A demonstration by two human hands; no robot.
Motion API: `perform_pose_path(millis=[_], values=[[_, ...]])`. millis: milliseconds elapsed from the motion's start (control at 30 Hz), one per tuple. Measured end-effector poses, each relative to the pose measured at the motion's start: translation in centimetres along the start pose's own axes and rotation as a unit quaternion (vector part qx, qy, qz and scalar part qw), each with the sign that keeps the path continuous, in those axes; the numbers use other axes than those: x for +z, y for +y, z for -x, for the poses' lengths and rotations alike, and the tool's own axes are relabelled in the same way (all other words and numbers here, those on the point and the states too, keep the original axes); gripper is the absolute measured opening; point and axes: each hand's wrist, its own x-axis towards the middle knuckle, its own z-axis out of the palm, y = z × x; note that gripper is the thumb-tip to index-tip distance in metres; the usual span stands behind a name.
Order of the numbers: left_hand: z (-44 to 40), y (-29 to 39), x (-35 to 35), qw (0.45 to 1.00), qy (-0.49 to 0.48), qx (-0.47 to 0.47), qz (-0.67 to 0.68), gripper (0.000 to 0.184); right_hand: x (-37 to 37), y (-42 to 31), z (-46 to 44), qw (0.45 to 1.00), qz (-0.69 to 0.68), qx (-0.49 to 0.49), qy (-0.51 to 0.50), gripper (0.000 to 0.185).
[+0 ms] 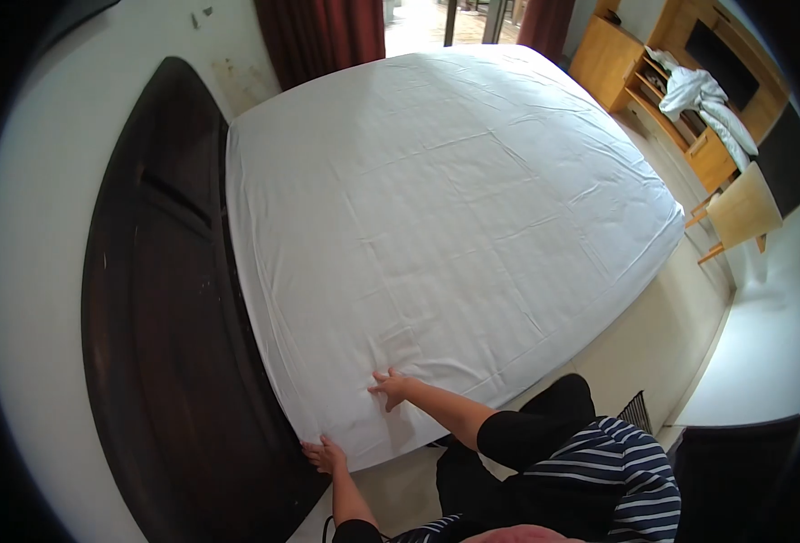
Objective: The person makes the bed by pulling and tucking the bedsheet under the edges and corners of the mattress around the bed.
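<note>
A white fitted sheet (pixel 436 217) covers a large mattress, with creases and fold lines over its top. My left hand (pixel 326 454) is at the near corner by the headboard, fingers stretched over the sheet's edge and thumb apart; its fingertips are partly hidden. Farther in on the bed, my right hand (pixel 391 387) rests on the sheet with its fingers spread. Small wrinkles fan out from around that hand. Neither hand visibly grips the fabric.
A dark wooden headboard (pixel 160 308) runs along the left, close against the mattress. Red curtains (pixel 323 41) hang at the far end. On the right are a wooden cabinet (pixel 606 61), a chair (pixel 745 210) and a heaped white cloth (pixel 694 90). Tiled floor (pixel 653 317) borders the bed.
</note>
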Motion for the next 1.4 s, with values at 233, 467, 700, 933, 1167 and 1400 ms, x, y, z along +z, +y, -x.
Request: perform_pose_path(millis=[233,467,700,933,1167,1400], values=[[3.0,-0.9,1.5,0.998,0.013,0.049,-0.023,0.064,4.7,6.9,9.9,0.993,-0.024,0.032,0.111,0.062],[24.3,-5.3,5.5,0.969,-0.169,0.133,-0.125,0.079,8.7,18.7,28.5,0.993,0.03,0.104,0.048,0.058],[37.9,0.1,11.9,0.942,-0.301,0.134,-0.065,0.063,13.7,33.7,40.4,0.956,-0.07,0.286,0.002,0.048],[38.7,7.7,14.6,0.901,-0.183,0.39,0.059,0.048,17.9,41.8,51.2,0.9,-0.184,0.355,0.176,0.046],[40.8,7.5,14.9,0.848,-0.307,0.432,0.014,0.042,26.5,38.0,57.8,0.821,-0.324,0.405,0.237,0.045],[40.0,1.3,17.2,0.815,-0.384,0.407,-0.152,0.041,33.2,32.0,63.1,0.887,-0.341,0.308,0.04,0.044]])
